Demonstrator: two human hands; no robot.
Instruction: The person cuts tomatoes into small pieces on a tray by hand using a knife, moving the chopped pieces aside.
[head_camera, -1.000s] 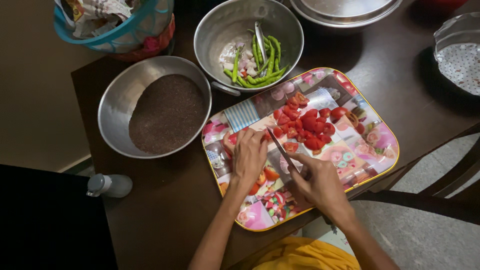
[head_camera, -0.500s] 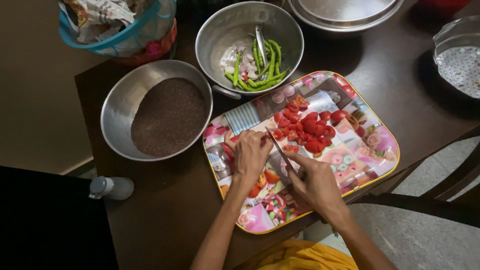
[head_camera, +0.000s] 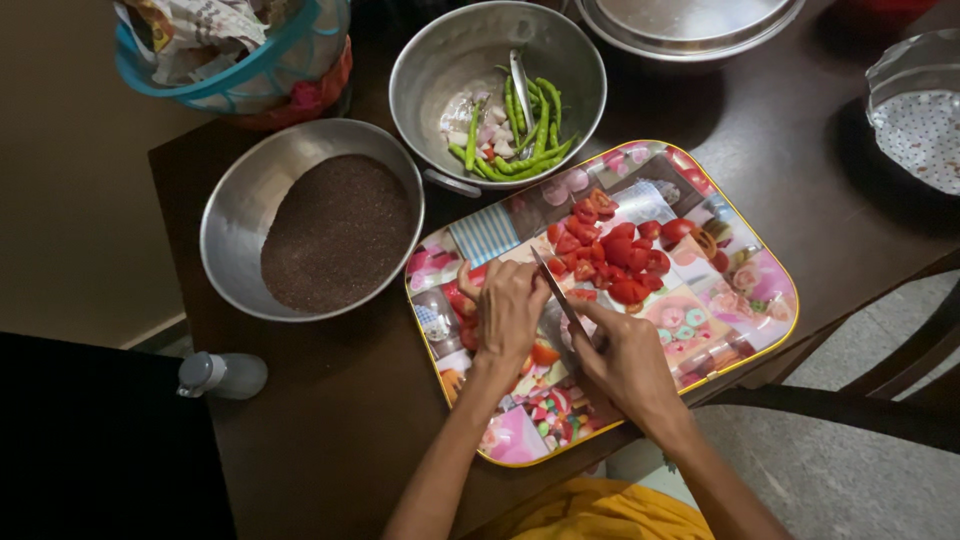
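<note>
Head view. We see the right hand (head_camera: 630, 365) closed around a knife (head_camera: 560, 295), its blade angled up and left over a patterned tray (head_camera: 745, 300). The left hand (head_camera: 510, 310), fingers curled, presses down on a tomato piece (head_camera: 462, 298) on the tray just beside the blade. A heap of cut tomato (head_camera: 615, 250) lies past the knife tip. Beyond the tray stand a bowl of green chillies (head_camera: 497, 85) and a bowl of dark seeds (head_camera: 312, 218).

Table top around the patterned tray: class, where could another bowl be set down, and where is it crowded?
Bare dark table lies right of the tray, toward the dotted dish; another patch lies beside the small bottle. Crowded: the seed bowl and chilli bowl press against the tray's far-left edge.
</note>
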